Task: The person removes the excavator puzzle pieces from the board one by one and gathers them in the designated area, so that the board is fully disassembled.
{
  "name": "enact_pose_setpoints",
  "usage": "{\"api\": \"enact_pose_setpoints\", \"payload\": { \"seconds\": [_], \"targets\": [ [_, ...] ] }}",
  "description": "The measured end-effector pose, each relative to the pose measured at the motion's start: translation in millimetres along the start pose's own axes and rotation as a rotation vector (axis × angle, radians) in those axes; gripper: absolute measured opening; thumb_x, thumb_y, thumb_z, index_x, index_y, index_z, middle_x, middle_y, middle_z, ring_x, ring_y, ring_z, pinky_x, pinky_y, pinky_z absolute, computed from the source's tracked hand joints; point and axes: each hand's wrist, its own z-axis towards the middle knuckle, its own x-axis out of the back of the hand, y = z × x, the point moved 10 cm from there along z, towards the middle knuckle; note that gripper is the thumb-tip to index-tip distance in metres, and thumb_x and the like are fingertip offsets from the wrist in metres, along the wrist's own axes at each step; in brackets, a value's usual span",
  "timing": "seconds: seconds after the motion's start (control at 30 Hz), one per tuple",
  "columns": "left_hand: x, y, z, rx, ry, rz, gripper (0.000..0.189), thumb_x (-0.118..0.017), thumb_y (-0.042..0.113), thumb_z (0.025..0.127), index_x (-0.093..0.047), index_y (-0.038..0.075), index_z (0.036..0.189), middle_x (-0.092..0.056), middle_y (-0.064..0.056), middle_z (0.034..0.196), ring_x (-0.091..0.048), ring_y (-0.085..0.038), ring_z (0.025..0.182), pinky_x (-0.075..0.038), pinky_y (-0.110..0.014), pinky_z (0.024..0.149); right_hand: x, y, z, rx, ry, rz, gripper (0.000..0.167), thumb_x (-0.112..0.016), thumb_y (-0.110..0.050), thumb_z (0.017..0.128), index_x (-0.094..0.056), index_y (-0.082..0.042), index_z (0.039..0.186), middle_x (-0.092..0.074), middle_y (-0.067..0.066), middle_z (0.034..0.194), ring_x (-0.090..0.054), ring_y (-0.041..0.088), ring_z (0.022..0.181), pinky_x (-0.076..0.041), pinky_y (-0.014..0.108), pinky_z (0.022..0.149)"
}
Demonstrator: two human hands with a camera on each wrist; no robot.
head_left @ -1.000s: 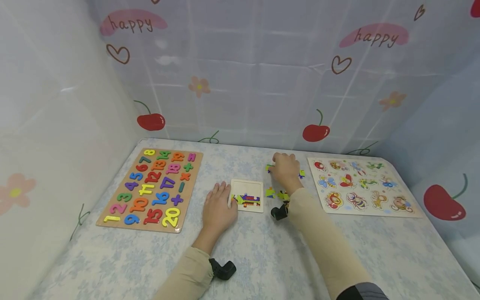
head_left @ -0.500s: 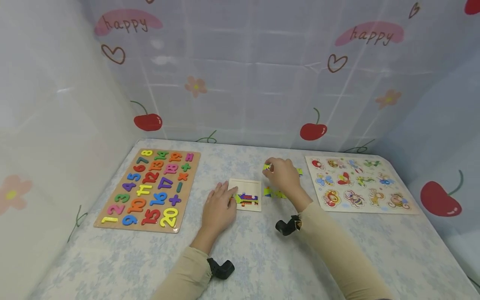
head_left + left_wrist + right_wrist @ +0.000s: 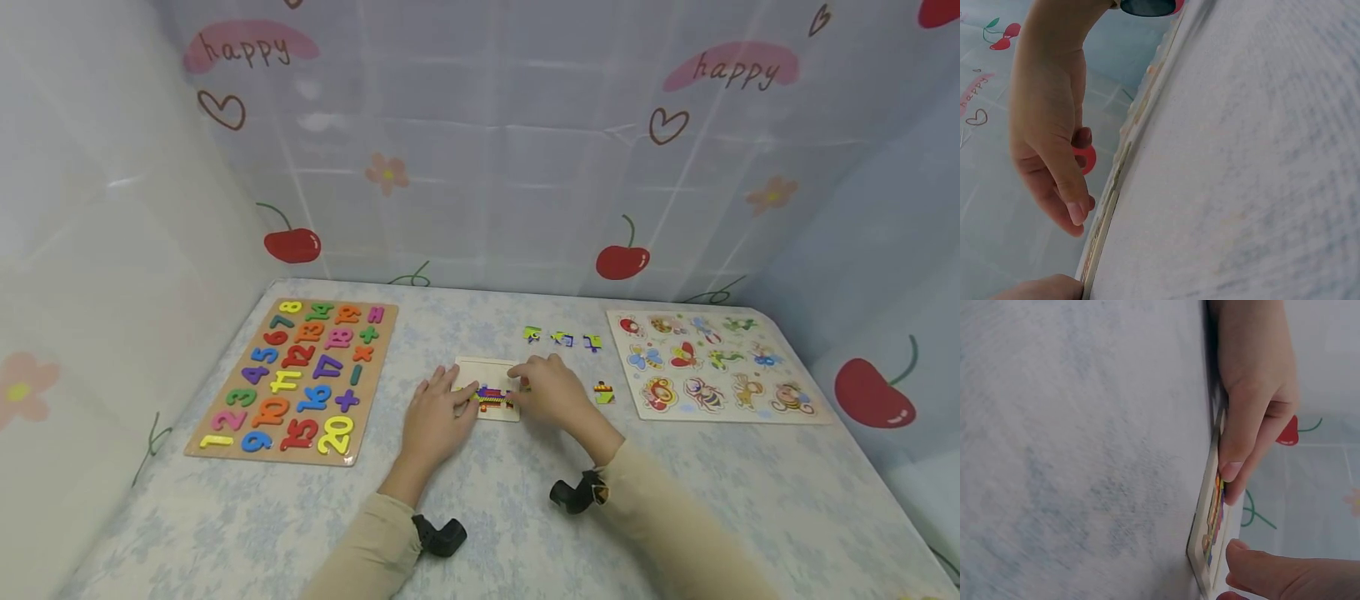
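A small light wooden puzzle tray [image 3: 487,364] lies between both hands, with colourful puzzle pieces [image 3: 491,398] fitted along its lower part. My left hand [image 3: 435,421] rests at the tray's left side, fingers extended; its thumb [image 3: 1233,472] touches the pieces in the right wrist view. Over the tray's right edge, my right hand [image 3: 551,396] has its thumb and fingertips close together. In the left wrist view this right hand [image 3: 1054,137] hangs a little above the tray; whether a piece sits between its fingertips is hidden. A green bit of piece [image 3: 525,387] shows beneath it.
Behind the right hand lie three loose puzzle pieces [image 3: 562,339] in a row, and another piece [image 3: 603,392] lies to its right. A number board [image 3: 292,375] stands at the left, an insect board [image 3: 712,362] at the right. Patterned curtains [image 3: 480,167] surround the table.
My right hand has moved from the loose pieces left and toward me, to the tray's right edge, uncovering the back row. The left hand stays by the tray, its thumb and index shifting slightly.
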Motion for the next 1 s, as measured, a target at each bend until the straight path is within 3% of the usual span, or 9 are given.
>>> {"api": "enact_pose_setpoints", "payload": {
  "seconds": [0.23,0.47,0.77,1.0],
  "targets": [
    [-0.1,-1.4,0.1,0.009,-0.005,-0.018,0.037,-0.058,0.045,0.096,-0.066,0.033,0.13,-0.043,-0.002,0.156,-0.031,-0.025,0.15,-0.021,-0.048,0.125,-10.4,-1.6,-3.9,0.04,0.016,0.001,0.032,-0.075,-0.034,0.087,-0.074,-0.018,0.115,-0.061,-0.003,0.09,-0.045,0.018,0.082,-0.039,0.029,0.063],
    [0.8,-0.3,0.2,0.002,-0.004,-0.023,0.037,-0.059,0.044,0.096,-0.067,0.032,0.13,-0.044,-0.003,0.156,-0.033,-0.026,0.149,-0.022,-0.049,0.125,-14.5,-2.1,-5.0,0.055,0.04,0.026,0.026,-0.075,-0.031,0.088,-0.074,-0.016,0.108,-0.06,-0.004,0.089,-0.044,0.017,0.081,-0.039,0.029,0.063],
    [0.9,-1.0,0.2,0.001,0.009,-0.032,0.035,-0.061,0.042,0.095,-0.068,0.031,0.127,-0.045,-0.004,0.155,-0.034,-0.027,0.149,-0.023,-0.05,0.124,-17.2,-0.7,-4.1,0.045,0.036,0.071,0.024,-0.074,-0.029,0.088,-0.071,-0.014,0.107,-0.059,-0.003,0.092,-0.045,0.018,0.087,-0.041,0.031,0.07],
    [2.4,1.1,-0.2,-0.007,0.014,-0.027,0.035,-0.06,0.043,0.095,-0.069,0.03,0.127,-0.045,-0.005,0.155,-0.035,-0.028,0.148,-0.023,-0.05,0.124,-16.5,3.4,-2.5,0.011,0.043,0.178,0.017,-0.075,-0.024,0.086,-0.066,-0.017,0.098,-0.059,-0.004,0.084,-0.046,0.016,0.083,-0.041,0.029,0.066]
  ]
}}
